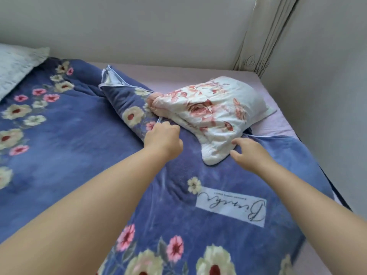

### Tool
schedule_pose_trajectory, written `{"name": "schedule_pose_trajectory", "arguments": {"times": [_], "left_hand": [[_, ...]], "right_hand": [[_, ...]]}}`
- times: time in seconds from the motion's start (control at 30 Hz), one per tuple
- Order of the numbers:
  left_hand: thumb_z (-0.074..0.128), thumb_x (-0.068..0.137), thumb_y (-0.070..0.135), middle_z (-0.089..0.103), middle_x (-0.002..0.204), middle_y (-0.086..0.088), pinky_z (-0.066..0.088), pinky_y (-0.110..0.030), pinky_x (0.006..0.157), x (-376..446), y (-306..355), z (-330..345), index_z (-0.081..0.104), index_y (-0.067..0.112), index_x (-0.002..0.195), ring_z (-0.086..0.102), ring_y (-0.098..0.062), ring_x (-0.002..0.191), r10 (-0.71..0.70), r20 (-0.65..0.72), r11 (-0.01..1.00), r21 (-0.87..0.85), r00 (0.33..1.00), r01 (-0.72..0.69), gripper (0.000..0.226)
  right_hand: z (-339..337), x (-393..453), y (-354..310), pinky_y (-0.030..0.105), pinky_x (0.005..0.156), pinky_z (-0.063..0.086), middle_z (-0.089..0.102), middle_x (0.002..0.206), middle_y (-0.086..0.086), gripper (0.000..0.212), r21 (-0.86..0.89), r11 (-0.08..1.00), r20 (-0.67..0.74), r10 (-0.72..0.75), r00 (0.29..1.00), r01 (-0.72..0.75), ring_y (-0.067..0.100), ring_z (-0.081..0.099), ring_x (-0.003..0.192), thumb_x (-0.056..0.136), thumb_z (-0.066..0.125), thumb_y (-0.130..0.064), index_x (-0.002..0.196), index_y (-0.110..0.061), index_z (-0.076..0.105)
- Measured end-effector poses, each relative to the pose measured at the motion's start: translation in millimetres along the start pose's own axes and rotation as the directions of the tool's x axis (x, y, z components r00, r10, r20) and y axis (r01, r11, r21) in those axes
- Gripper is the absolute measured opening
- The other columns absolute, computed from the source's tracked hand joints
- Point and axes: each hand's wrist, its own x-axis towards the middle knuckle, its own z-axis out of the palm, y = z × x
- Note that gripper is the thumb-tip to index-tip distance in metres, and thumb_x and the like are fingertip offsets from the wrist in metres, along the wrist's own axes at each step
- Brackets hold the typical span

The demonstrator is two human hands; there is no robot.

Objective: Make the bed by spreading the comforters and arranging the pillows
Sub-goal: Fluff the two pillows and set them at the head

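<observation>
Pinching blue comforter (79,147) edge: left hand (162,136) | right hand (248,153) fingers loosely spread

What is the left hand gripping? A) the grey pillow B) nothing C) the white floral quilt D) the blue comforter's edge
D: the left hand has its fingers curled round the folded edge of the blue comforter, beside the white floral quilt, not on it; the grey pillow lies far off at the upper left.
</observation>
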Motion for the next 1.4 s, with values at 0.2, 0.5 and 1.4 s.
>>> {"name": "schedule_pose_trajectory", "arguments": {"times": [0.2, 0.5, 1.4], "left_hand": [[0.046, 0.092, 0.025, 0.047, 0.132, -0.012, 0.04, -0.04, 0.102, 63, -2, 82, 0.049, 0.01, 0.126, 0.04, -0.03, 0.128, -0.08, 0.163, 0.995, -0.039, 0.983, 0.087, 0.037], [0.074, 0.071, 0.046, -0.027, 0.156, -0.003, 0.014, -0.061, 0.112, 132, -12, 185, -0.004, 0.034, 0.149, -0.022, -0.027, 0.145, -0.045, 0.42, 0.998, 0.065, 0.906, 0.02, 0.111], [0.062, 0.086, 0.031, -0.024, 0.156, -0.014, 0.0, -0.044, 0.119, 64, 30, 110, -0.019, 0.018, 0.148, -0.019, -0.03, 0.146, -0.065, -0.148, 0.997, 0.03, 0.987, 0.07, 0.102]], "right_hand": [[62, 72, 29, 0.038, 0.1, 0.04, 0.047, 0.137, 0.018, 0.052, -0.034, 0.998, 0.147, 0.049, 0.988, -0.044, 0.033, 0.045, 0.125, 0.086, 0.053, -0.022, 0.134, -0.008, 0.04], [138, 153, 45, 0.065, 0.109, 0.02, -0.024, 0.155, -0.004, 0.097, -0.235, 0.971, 0.305, 0.03, 0.952, 0.044, 0.036, -0.018, 0.142, 0.076, 0.066, -0.028, 0.144, -0.044, -0.002], [22, 59, 49, 0.021, 0.066, 0.055, 0.069, 0.061, -0.001, 0.021, 0.921, -0.374, -0.134, -0.044, 0.99, 0.108, 0.012, 0.068, 0.064, 0.061, 0.056, 0.004, 0.064, -0.013, 0.068]]}}
